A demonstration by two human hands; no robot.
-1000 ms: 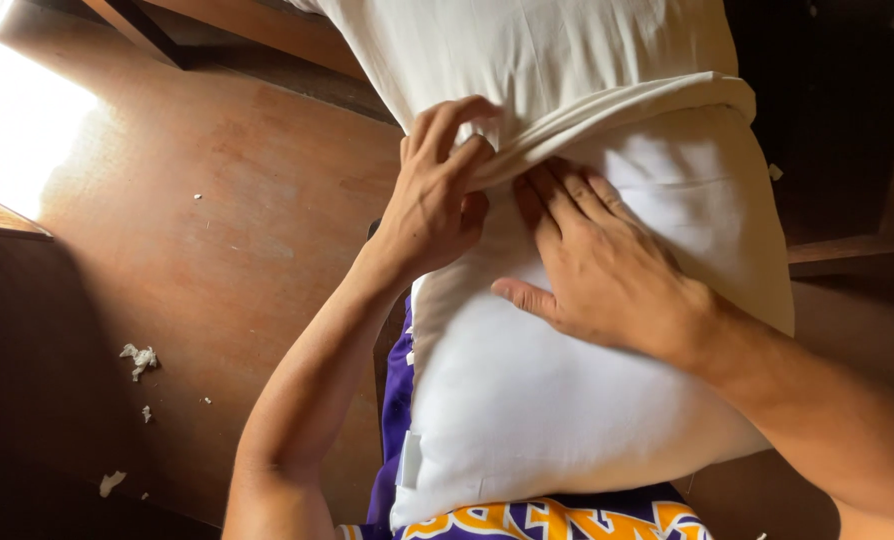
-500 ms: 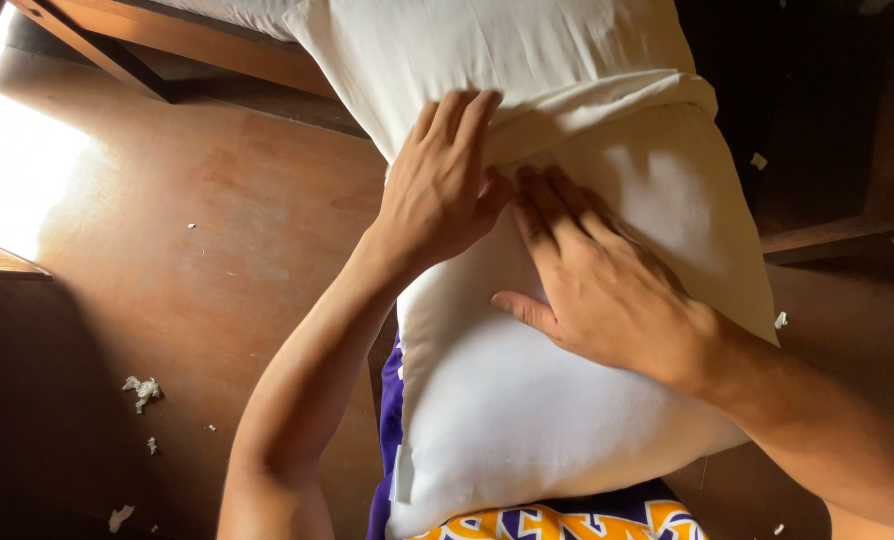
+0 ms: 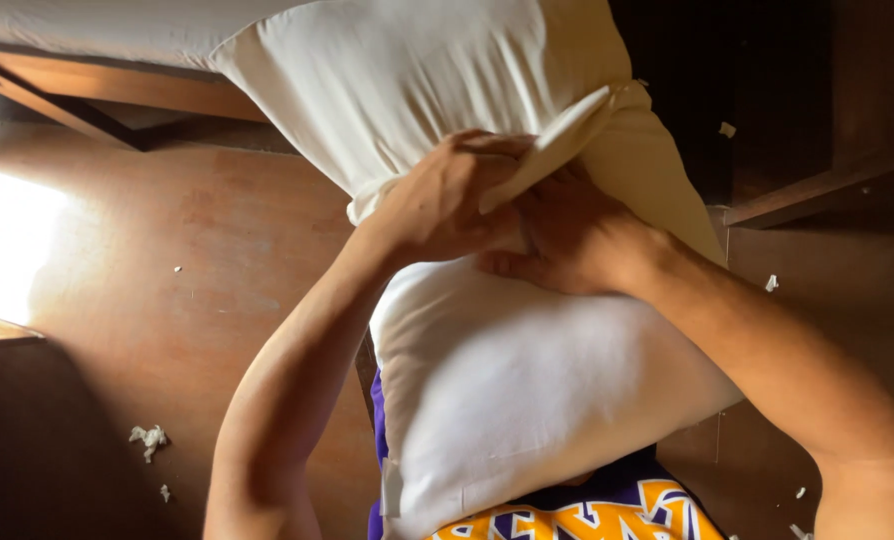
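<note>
While white fluff scraps [image 3: 149, 439] lie on the wooden floor [image 3: 217, 260], left hand [image 3: 445, 200] pinching the pillowcase edge [image 3: 552, 150], white pillow [image 3: 507, 380] upright against the purple jersey [image 3: 587, 510], right hand [image 3: 567, 235] fingers hidden, grip unclear.

Right hand [image 3: 567, 235] fingers hidden under cover flap [image 3: 557, 140] and left hand [image 3: 447, 200]. Pillow [image 3: 527, 390] bottom cut by frame edge. Floor scraps [image 3: 149, 438] too small to identify.
</note>
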